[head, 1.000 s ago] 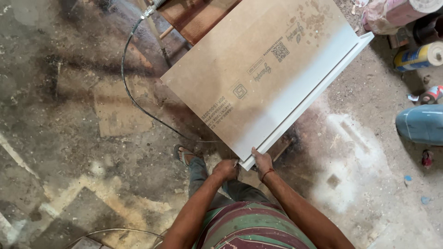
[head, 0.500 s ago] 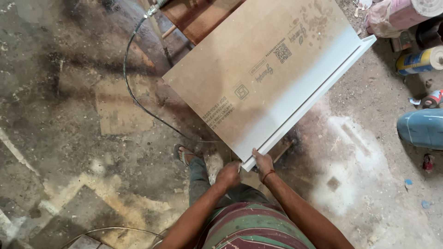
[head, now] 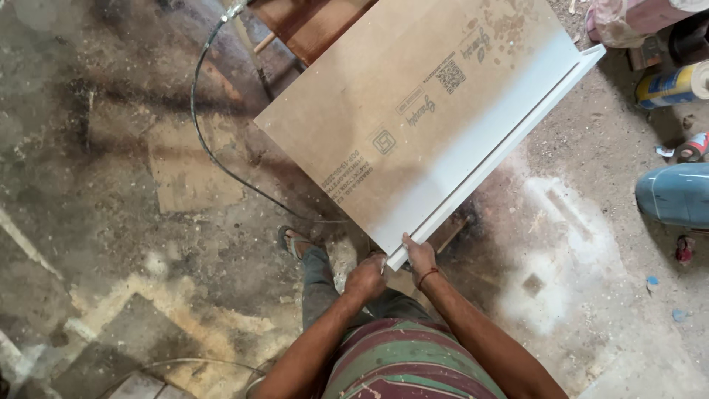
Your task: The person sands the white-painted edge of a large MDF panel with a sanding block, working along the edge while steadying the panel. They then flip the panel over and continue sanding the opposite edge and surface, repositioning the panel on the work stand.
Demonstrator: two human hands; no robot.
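Here, in the head view, the person stands at the near corner of a large brown board that slants away toward the upper right, its long right edge faced by a white strip set at an angle to it. To do this well, I judge both hands should stay low on that corner, holding strip and board flush so the joint does not slip along its length, and the far end should be watched as much as the near one.

The left hand is curled into a loose fist at the board's near corner, knuckles up; whether its fingers pinch the edge cannot be told. The right hand, a red thread at the wrist, lies with fingers pressed against the near end of the white strip. Both forearms reach forward and slightly inward from the striped shirt.

A black cable loops over the dusty floor to the left; a sandalled foot shows under the board.
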